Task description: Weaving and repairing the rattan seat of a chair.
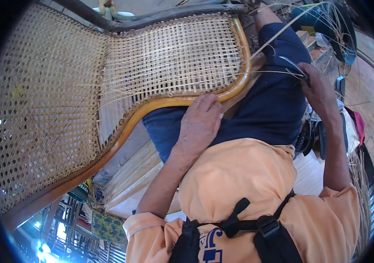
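A curved rattan chair frame (pixel 155 103) with woven cane webbing (pixel 169 55) spans the left and middle, its near edge by my lap. My left hand (pixel 201 120) lies over the near rail, fingers together and bent round it. Out to the right, above my thigh, my right hand (pixel 319 87) is closed round a knife (pixel 289 64) with a narrow, slightly curved blade. A thin cane strand (pixel 271 72) runs from the frame's right side to the knife. Toward the frame's left bend, part of the webbing has only strands in one direction.
A dark green container (pixel 348 44) with trailing cane strands stands at the far right. Wood pieces and a pinkish board (pixel 368 76) lie near it. Beneath the chair are pale cane strips (pixel 130 186) and a camouflage-patterned item (pixel 108 227). A bundle of strands hangs at the right.
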Available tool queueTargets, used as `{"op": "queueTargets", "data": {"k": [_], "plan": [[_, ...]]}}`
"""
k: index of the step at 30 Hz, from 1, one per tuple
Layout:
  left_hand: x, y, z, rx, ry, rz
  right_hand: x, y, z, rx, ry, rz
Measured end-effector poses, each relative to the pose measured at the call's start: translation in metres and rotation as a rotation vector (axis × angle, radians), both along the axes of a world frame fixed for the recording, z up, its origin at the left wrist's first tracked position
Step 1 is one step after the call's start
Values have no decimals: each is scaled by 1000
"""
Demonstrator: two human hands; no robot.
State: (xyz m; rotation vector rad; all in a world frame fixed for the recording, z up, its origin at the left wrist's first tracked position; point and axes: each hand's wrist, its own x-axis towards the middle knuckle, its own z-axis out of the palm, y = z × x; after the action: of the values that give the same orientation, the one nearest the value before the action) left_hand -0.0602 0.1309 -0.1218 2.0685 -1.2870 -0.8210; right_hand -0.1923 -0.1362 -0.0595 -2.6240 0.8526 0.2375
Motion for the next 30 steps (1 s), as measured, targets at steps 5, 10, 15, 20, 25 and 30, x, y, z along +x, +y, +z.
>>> {"op": "queueTargets", "data": {"k": [5, 10, 15, 20, 25, 30], "plan": [[23, 2, 3, -48, -53, 34, 28, 40, -11, 472, 229, -162], [82, -2, 9, 205, -488, 3, 51, 81, -38, 519, 239, 1], [106, -2, -1, 524, -455, -172, 57, 83, -45, 542, 269, 51], [113, -11, -28, 421, -481, -153, 55, 84, -51, 540, 173, 85], [125, -18, -16, 41, -778, 15, 75, 97, -52, 649, 235, 22], [157, 29, 51, 472, -863, -63, 68, 103, -76, 683, 104, 17]]}}
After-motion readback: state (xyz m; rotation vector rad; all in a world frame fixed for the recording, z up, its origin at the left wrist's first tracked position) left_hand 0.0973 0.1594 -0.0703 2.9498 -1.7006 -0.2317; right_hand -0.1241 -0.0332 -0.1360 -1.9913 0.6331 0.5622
